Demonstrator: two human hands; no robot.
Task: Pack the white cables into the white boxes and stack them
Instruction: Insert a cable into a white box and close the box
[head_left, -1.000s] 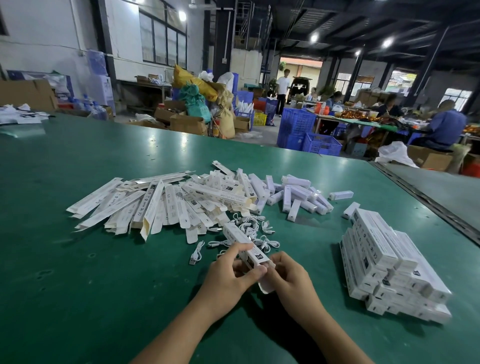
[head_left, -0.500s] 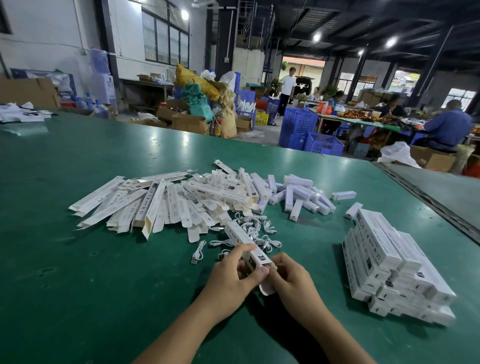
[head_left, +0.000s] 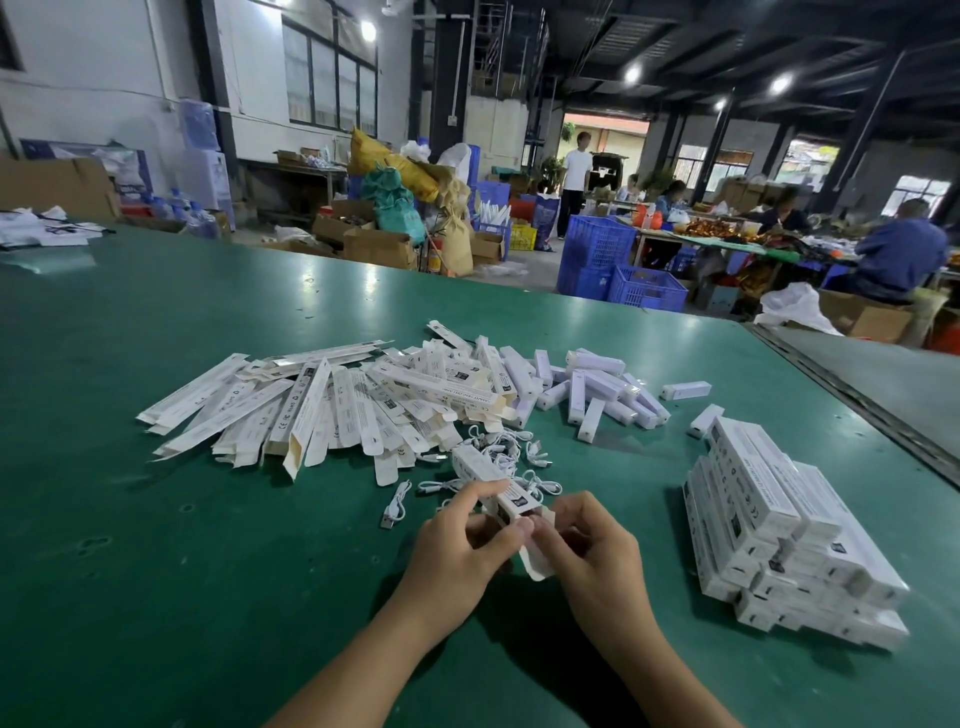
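Observation:
Both hands hold one long white box (head_left: 488, 475) low over the green table (head_left: 156, 545). My left hand (head_left: 462, 540) grips its near part from the left. My right hand (head_left: 582, 540) pinches the open near end, where a flap (head_left: 535, 564) hangs down. Loose coiled white cables (head_left: 514, 452) lie just beyond the box, and one cable (head_left: 395, 504) lies apart to the left. A heap of flat and empty white boxes (head_left: 332, 410) spreads across the middle. Packed boxes sit stacked (head_left: 779, 525) at the right.
Small white inner boxes (head_left: 597, 389) lie scattered behind the cables. A metal seam (head_left: 857, 410) runs along the table's right side. Beyond the far edge stand blue crates (head_left: 623, 270), cardboard boxes and seated people at another table.
The view has tilted slightly. My hands have kept hold of the box, and my right fingers have shifted at its near end flap.

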